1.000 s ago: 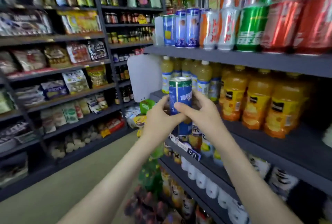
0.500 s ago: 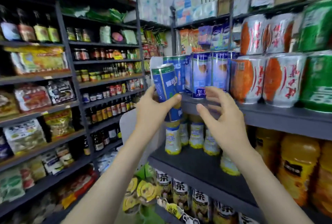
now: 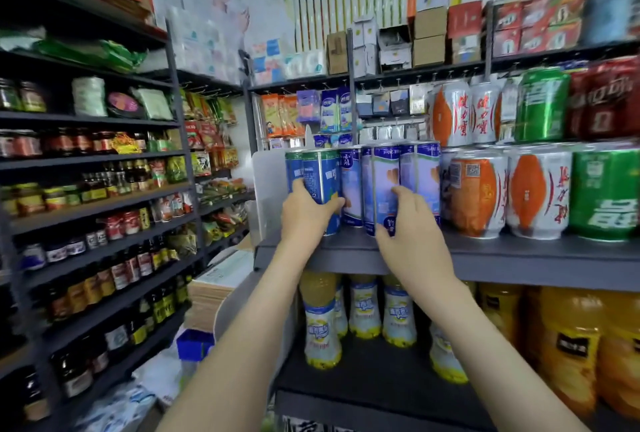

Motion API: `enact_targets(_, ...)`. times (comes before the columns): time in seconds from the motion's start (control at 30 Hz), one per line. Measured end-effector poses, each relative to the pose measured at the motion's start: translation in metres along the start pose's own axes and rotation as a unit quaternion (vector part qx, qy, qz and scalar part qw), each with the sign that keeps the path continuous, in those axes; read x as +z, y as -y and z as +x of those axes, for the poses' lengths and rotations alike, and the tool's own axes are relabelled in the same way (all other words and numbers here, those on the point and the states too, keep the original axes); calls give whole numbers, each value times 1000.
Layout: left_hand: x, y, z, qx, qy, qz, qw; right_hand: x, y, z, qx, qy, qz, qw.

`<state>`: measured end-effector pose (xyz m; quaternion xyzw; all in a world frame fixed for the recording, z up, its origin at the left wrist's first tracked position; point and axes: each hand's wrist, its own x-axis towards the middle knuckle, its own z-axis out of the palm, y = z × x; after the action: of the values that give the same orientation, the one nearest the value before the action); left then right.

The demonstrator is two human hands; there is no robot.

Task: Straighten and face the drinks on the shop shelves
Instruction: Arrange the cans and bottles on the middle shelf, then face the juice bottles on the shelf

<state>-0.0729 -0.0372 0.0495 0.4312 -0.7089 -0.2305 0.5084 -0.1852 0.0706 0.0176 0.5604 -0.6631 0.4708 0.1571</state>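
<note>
A tall blue can with a green rim (image 3: 320, 175) stands upright at the left end of the upper grey shelf (image 3: 519, 257), and my left hand (image 3: 304, 212) is wrapped around its lower half. To its right stands a row of blue and pale cans (image 3: 384, 182). My right hand (image 3: 410, 220) rests against the front of one of these, fingers spread on its lower part. Further right are white and orange cans (image 3: 474, 192) and a green can (image 3: 604, 192).
A white divider panel (image 3: 268, 196) closes the shelf's left end. Below stand yellow-capped bottles (image 3: 322, 324) and orange juice bottles (image 3: 571, 345). Dark shelves of jars and sauce bottles (image 3: 104, 189) line the left side of the aisle. A blue crate (image 3: 194, 345) sits on the floor.
My left hand carried the blue can up from the lower shelf level and set it upright at the shelf's left end. My right hand moved onto the neighbouring cans. The view tilted upward.
</note>
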Motion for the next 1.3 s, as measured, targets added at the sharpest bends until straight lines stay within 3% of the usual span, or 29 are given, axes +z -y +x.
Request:
enact_targets(0.13,-4,-2,8,-18,54,58,997,6,8,7,19,-16,-50,998)
enact_targets(0.2,-5,-3,-5,7,43,108,993,6,8,1,-3,-32,-59,998)
enact_targets(0.3,0,-2,-48,97,-35,132,986,2,2,-18,-51,-69,-43,995)
enact_targets(0.37,7,1,-86,177,-80,90,977,-5,-7,-39,-75,-82,-19,994)
enact_targets(0.47,34,8,-136,276,-96,68,954,-22,-28,-79,-113,-87,-9,990)
enact_targets(0.63,100,0,-212,332,1,78,940,-68,-94,-145,-67,-28,-31,997)
enact_targets(0.8,191,-41,-290,215,231,201,928,-141,-194,-216,34,21,-95,995)
enact_targets(0.9,252,-76,-346,183,312,202,910,-202,-257,-261,102,62,-130,984)
enact_targets(1.03,326,-138,-416,202,351,207,891,-290,-329,-308,179,91,-161,966)
enact_targets(1.3,439,-248,-512,259,402,173,861,-435,-429,-362,261,40,-187,946)
